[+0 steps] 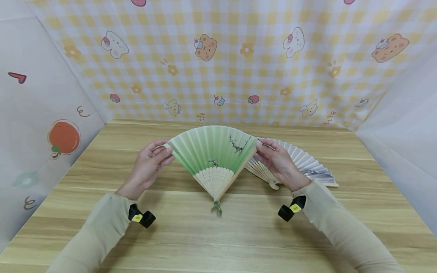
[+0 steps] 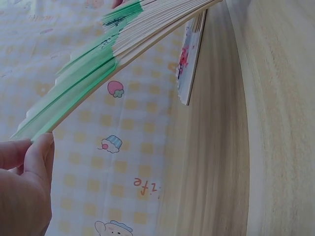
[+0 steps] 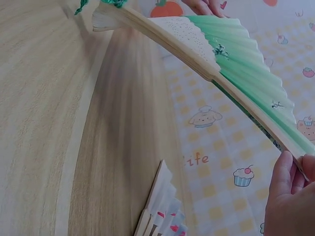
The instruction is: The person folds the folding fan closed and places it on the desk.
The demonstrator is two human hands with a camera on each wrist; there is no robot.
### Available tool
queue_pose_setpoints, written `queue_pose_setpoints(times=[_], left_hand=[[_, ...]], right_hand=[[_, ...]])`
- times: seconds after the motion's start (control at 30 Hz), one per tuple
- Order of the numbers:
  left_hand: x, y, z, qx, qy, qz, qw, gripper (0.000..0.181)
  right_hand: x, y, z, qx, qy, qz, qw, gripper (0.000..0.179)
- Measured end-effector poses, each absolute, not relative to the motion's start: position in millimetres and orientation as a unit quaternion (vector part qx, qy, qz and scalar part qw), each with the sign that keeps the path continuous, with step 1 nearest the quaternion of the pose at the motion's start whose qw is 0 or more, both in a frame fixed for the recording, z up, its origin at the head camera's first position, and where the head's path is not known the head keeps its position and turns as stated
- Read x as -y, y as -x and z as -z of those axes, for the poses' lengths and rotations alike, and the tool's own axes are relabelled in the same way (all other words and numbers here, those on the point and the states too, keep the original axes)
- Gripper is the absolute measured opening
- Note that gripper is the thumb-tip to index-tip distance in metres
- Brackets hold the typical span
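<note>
A green folding fan [image 1: 208,148] is spread partway between my two hands, its pale ribs meeting at a pivot with a green tassel [image 1: 217,207] hanging below. Dark branch drawings mark its leaf. My left hand [image 1: 150,163] pinches the fan's left outer edge between thumb and fingers. On the other side my right hand [image 1: 278,161] pinches the right outer edge near its top corner. In the left wrist view the fan [image 2: 83,83] slants up from the fingertips, raised over the table. Behind the right hand lies a white folding fan [image 1: 307,163], opened out and partly covered.
The wooden table [image 1: 218,242] spans the space in front of me. A yellow checked cloth [image 1: 225,76] with cartoon figures hangs along its back edge, and white sheets [image 1: 37,125] stand at the sides. Each sleeve has a small black wrist camera [image 1: 146,218].
</note>
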State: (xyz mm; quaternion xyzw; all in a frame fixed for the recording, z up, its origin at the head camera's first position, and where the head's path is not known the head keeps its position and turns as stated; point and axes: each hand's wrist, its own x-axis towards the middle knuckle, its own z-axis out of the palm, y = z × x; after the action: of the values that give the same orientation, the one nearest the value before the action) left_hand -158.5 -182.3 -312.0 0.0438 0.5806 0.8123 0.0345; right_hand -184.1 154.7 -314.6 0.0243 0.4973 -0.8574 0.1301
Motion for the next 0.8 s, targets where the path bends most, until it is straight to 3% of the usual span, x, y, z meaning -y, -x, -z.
queue_pose_setpoints(times=[0.8], left_hand=[[172.3,162.1,310.6,-0.571,-0.048,-0.818,0.039,0.018]], right_hand=[[-145.9,186.2,306.3,-0.515,-0.031,0.846,0.133,0.017]])
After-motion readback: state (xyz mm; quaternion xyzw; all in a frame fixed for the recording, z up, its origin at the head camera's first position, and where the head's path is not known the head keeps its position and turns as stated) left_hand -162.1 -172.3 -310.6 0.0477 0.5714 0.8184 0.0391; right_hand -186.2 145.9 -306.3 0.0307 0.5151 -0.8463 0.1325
